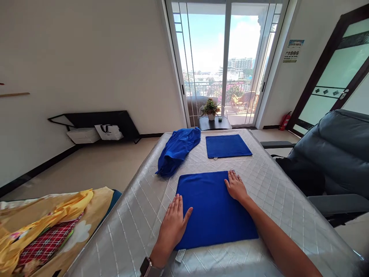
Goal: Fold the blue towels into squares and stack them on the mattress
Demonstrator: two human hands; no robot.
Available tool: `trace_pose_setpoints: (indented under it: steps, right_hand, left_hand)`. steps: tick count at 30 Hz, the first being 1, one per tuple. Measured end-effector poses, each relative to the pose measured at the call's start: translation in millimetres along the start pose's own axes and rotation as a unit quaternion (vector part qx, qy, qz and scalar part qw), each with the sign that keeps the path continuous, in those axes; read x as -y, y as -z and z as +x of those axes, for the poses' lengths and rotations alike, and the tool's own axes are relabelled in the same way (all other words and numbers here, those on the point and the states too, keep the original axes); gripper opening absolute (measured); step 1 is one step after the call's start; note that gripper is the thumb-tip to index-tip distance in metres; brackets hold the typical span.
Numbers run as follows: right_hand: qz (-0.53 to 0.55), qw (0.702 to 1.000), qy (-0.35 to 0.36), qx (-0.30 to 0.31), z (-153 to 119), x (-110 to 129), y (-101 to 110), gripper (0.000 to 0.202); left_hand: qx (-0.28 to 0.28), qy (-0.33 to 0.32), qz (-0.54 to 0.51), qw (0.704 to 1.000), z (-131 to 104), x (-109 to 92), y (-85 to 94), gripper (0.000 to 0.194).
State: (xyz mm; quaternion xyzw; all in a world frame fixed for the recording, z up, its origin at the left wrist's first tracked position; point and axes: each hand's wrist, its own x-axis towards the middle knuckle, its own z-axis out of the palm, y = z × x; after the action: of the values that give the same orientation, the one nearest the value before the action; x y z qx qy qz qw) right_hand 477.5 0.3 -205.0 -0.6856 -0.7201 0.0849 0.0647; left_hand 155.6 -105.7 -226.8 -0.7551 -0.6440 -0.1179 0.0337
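A blue cloth, flat and roughly square, lies on the quilted silver-white mattress, a white tag at its near left corner. My left hand rests palm down along its left edge, thumb apart, with a watch on the wrist. At the far right corner, my right hand lies flat with nothing gripped. Beyond it is a second flat blue cloth, with a small tag on its near edge. To the left of that, a crumpled blue cloth lies bunched up.
A dark armchair stands close on the right. Yellow and patterned bedding is at the lower left. Past the far edge, a small table holds a potted plant before the sliding glass doors.
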Motion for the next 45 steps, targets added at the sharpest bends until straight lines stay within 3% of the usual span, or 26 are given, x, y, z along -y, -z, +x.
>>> trace_pose_setpoints:
  steps: [2, 7, 10, 13, 20, 23, 26, 34, 45]
  right_hand:
    - [0.005, 1.0, 0.003, -0.011, 0.4, -3.3, -7.4, 0.07]
    - [0.006, 1.0, 0.013, -0.02, 0.2, -6.0, -10.3, 0.068]
    - [0.001, 1.0, 0.016, -0.022, 0.4, -6.4, -8.7, 0.066]
    - [0.005, 1.0, 0.009, -0.016, 0.0, -5.9, -6.5, 0.067]
    - [0.01, 1.0, 0.009, 0.013, 1.6, -9.1, -2.5, 0.069]
    - [0.007, 1.0, 0.009, 0.017, 3.1, -11.6, -4.0, 0.069]
    - [0.006, 1.0, 0.008, 0.016, 3.5, -12.3, -4.9, 0.069]
    - [-0.007, 0.999, 0.021, -0.026, 5.5, -13.4, -0.8, 0.068]
    - [0.036, 0.999, 0.03, 0.019, 9.8, -19.4, -2.8, 0.07]
  left_hand:
    - [-0.017, -0.05, -0.015, 0.998, 24.9, -29.8, 3.7, 0.077]
    - [-0.016, -0.167, -0.051, 0.984, 93.9, -129.2, -1.5, 0.067]
    - [0.005, -0.163, -0.056, 0.985, 117.7, -157.1, -12.3, 0.064]
    - [0.023, -0.122, -0.045, 0.991, 125.0, -139.1, -20.2, 0.067]
    - [0.037, 0.001, 0.015, 0.999, 116.4, -13.9, -11.5, 0.077]
    - [0.037, 0.029, 0.012, 0.999, 112.1, 17.7, -10.8, 0.076]
    - [0.028, 0.032, -0.001, 0.999, 110.5, 26.3, -15.2, 0.075]
    - [0.02, 0.028, 0.0, 0.999, 110.7, 24.2, -18.3, 0.078]
    - [0.019, 0.029, -0.008, 0.999, 111.2, 25.1, -21.7, 0.078]
